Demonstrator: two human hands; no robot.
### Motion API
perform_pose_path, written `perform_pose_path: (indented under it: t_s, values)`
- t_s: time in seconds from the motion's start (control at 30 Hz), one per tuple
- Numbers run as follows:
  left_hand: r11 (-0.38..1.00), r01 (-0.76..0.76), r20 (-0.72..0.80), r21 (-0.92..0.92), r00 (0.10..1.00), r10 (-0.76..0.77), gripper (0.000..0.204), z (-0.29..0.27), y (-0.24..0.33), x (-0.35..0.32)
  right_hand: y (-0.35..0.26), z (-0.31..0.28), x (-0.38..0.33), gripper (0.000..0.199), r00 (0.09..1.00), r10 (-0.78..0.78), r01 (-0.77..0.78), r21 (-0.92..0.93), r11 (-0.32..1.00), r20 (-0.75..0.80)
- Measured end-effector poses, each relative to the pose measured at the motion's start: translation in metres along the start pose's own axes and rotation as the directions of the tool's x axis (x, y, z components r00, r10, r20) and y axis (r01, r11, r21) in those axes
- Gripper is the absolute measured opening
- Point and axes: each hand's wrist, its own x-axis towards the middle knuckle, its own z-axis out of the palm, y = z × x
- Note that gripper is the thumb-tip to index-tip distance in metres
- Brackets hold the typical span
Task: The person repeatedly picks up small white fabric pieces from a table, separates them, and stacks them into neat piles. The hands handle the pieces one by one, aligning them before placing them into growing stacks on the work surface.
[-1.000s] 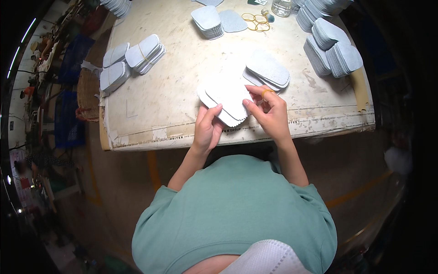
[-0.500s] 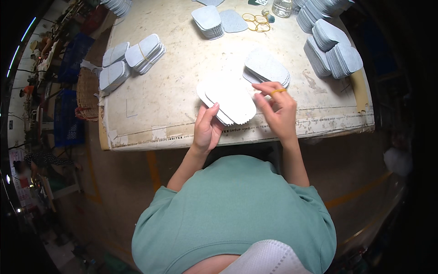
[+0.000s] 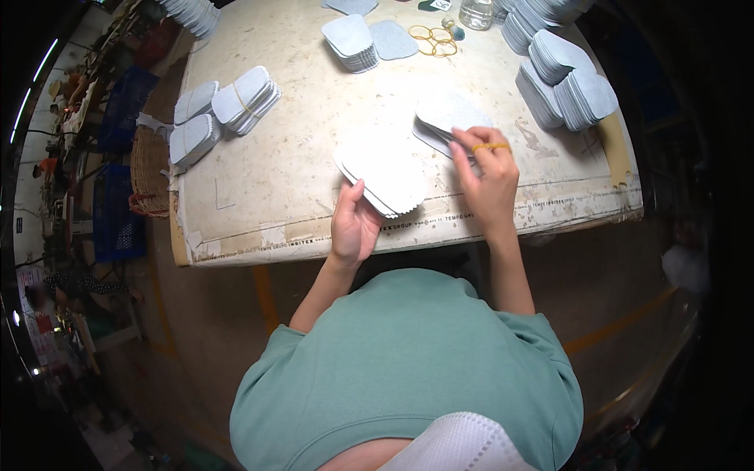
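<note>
My left hand (image 3: 355, 228) holds a stack of pale, round-cornered pads (image 3: 383, 179) from below, its thumb along the near left edge; strong light washes out their top. To the right, my right hand (image 3: 491, 180) pinches the near edge of the upper pad (image 3: 448, 108) of a small pile on the table. That pad is tilted up, with a dark gap between it and the grey pads (image 3: 429, 140) beneath. A yellow rubber band (image 3: 491, 146) circles fingers of my right hand. How many pads are pinched is hidden by the fingers.
Banded pad stacks (image 3: 243, 98) lie at left on the table (image 3: 275, 188). More stacks (image 3: 569, 82) stand at right. Farther back are another stack (image 3: 350, 43), a loose pad (image 3: 394, 39), several yellow rubber bands (image 3: 433, 41) and a glass jar (image 3: 476, 14). A wicker basket (image 3: 149, 173) stands beyond the left edge.
My right hand has moved from beside the held stack to the pile at right, and the upper pad there now lifts. My left hand still holds its stack.
</note>
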Motion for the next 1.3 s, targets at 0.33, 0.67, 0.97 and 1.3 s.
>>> perform_pose_path:
  t_s: [0.33, 0.67, 0.97, 1.3]
  values:
    - [0.93, 0.1, 0.266, -0.352, 0.964, -0.003, 0.053, -0.007, 0.002, 0.004, -0.016, -0.001, -0.002, 0.023, 0.992, 0.089, -0.046, 0.409, 0.911, -0.087]
    - [0.987, 0.008, -0.002, 0.16, 1.0, -0.008, 0.053, 0.007, 0.003, -0.004, -0.019, 0.001, -0.015, 0.021, 0.921, 0.211, -0.342, 0.422, 0.839, 0.328]
    - [0.983, 0.047, 0.162, -0.178, 0.987, -0.018, 0.053, -0.004, 0.003, 0.002, -0.012, -0.005, 0.01, 0.016, 0.98, -0.04, 0.074, 0.174, 0.982, -0.194]
    - [0.965, -0.05, 0.043, 0.258, 0.998, 0.04, 0.052, 0.005, 0.001, -0.002, -0.022, 0.007, -0.02, 0.022, 0.879, 0.249, -0.438, 0.485, 0.757, 0.406]
